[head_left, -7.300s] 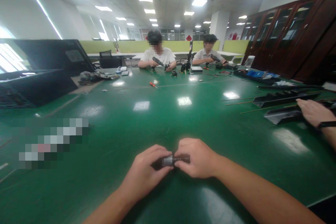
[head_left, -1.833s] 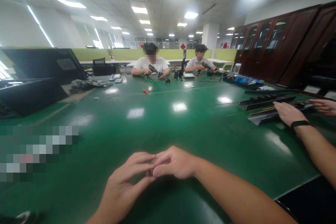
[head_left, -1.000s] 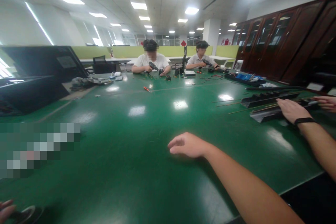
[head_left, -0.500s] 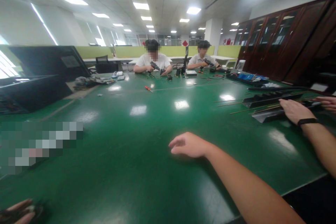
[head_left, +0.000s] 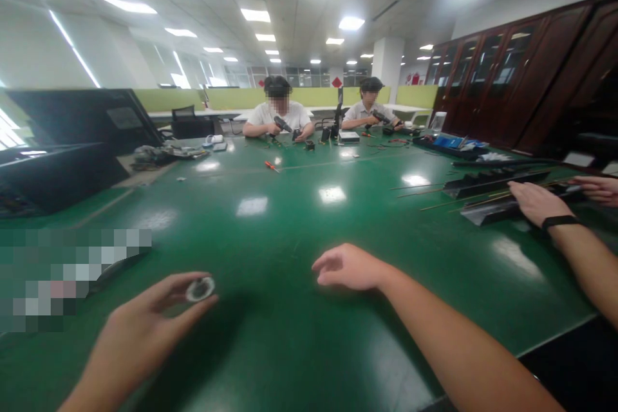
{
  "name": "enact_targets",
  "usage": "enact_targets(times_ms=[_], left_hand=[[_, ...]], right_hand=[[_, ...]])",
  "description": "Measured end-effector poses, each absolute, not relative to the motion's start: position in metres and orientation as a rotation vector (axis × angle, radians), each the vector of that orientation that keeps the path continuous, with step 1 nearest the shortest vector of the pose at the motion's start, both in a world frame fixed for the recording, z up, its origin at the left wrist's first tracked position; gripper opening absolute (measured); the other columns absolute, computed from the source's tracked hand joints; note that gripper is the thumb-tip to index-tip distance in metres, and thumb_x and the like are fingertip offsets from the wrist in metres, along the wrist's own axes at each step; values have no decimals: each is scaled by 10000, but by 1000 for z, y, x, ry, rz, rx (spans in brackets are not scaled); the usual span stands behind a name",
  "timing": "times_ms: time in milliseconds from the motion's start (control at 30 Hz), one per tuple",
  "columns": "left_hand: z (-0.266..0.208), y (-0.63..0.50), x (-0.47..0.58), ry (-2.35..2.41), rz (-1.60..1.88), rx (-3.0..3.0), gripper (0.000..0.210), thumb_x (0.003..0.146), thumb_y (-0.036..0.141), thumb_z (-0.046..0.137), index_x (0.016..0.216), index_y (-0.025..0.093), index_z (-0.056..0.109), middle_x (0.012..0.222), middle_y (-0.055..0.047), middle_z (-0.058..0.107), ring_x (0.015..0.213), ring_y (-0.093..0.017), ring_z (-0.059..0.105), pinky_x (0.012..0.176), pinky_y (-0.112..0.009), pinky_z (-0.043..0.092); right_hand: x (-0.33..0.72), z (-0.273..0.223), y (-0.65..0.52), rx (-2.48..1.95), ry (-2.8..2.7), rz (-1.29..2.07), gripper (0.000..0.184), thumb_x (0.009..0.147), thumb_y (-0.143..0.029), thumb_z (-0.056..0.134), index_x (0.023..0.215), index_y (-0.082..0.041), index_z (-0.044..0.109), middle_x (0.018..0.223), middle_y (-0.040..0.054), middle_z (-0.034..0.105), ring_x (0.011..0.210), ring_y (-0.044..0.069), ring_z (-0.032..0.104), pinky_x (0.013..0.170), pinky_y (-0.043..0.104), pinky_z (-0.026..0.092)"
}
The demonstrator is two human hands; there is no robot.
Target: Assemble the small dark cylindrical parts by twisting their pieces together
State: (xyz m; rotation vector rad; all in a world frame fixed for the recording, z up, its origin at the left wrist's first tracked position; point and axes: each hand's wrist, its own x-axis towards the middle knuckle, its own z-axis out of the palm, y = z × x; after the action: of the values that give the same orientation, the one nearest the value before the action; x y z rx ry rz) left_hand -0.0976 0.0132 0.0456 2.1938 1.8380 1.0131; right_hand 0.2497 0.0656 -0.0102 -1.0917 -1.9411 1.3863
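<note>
At lower left, my left hand is raised over the green table. Its thumb and fingers pinch a small whitish ring with a dark middle, about the size of a small roll of tape; its exact kind is unclear. My right hand lies near the middle of the table on its side. The fingers there are loosely curved, with a gap between thumb and forefinger and nothing visible in it.
On the right, a co-worker's hands work over dark metal channels and thin rods. Two people sit opposite with power drills. A red screwdriver lies mid-table. Dark boxes and a blurred-out patch are on the left.
My left hand has come up from the bottom left corner toward the middle, carrying the ring. My right hand has hardly moved.
</note>
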Motion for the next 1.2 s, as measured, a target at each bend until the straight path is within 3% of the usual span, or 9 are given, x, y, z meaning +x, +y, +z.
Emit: enact_targets(times_ms=[100, 233, 333, 400, 567, 733, 933, 1200], left_hand=[[35, 33, -47, 1503, 848, 2232, 435, 792, 507, 698, 1103, 202, 701, 1006, -64, 744, 865, -223, 711, 808, -331, 583], [22, 41, 2, 1101, 608, 2365, 302, 867, 374, 639, 1138, 252, 688, 1009, -52, 713, 912, -199, 669, 823, -321, 544], [12, 37, 7, 1062, 618, 2320, 409, 815, 311, 702, 1217, 268, 638, 1024, -35, 709, 921, -193, 667, 852, -322, 533], [7, 33, 2, 1099, 659, 2273, 427, 769, 265, 738, 1185, 257, 642, 1012, -25, 713, 912, -191, 671, 852, -316, 532], [4, 28, -4, 1114, 777, 2311, 181, 773, 246, 720, 950, 228, 685, 910, -10, 712, 842, -174, 672, 772, -279, 527], [1, 29, -3, 1113, 911, 2375, 195, 791, 272, 718, 975, 216, 681, 937, -30, 714, 850, -174, 679, 771, -277, 541], [1, 29, -3, 1081, 890, 2392, 208, 793, 293, 730, 984, 223, 687, 932, -26, 716, 847, -174, 678, 767, -275, 538], [1, 28, 1, 1097, 888, 2320, 197, 791, 297, 740, 969, 226, 692, 930, -18, 715, 855, -170, 674, 777, -275, 526]], right_hand=[[251, -11, 66, -1135, -1935, 1317, 371, 779, -272, 745, 1127, -149, 715, 938, 66, 745, 818, 163, 685, 779, 281, 524], [253, -10, 64, -1199, -1987, 1143, 340, 781, -208, 714, 1113, -134, 713, 873, 57, 728, 748, 144, 655, 722, 262, 514], [254, -8, 61, -1135, -2106, 1094, 462, 723, -187, 753, 1178, -145, 683, 900, 53, 720, 758, 146, 645, 708, 255, 510], [254, -6, 58, -1075, -2231, 996, 509, 691, -201, 778, 1189, -162, 679, 946, 56, 714, 798, 158, 640, 730, 262, 506], [248, 0, 49, -1032, -2400, 766, 535, 671, -364, 821, 1162, -193, 694, 988, 61, 702, 838, 186, 633, 744, 281, 482], [239, 1, 42, -993, -2434, 685, 450, 688, -426, 811, 1071, -208, 720, 960, 51, 706, 851, 193, 637, 748, 283, 458], [236, 3, 37, -1002, -2403, 645, 293, 793, -367, 723, 1039, -206, 727, 952, 49, 712, 853, 185, 641, 761, 279, 448], [232, 2, 34, -920, -2394, 594, 220, 831, -343, 682, 962, -174, 736, 854, 46, 703, 764, 166, 619, 708, 258, 434]])
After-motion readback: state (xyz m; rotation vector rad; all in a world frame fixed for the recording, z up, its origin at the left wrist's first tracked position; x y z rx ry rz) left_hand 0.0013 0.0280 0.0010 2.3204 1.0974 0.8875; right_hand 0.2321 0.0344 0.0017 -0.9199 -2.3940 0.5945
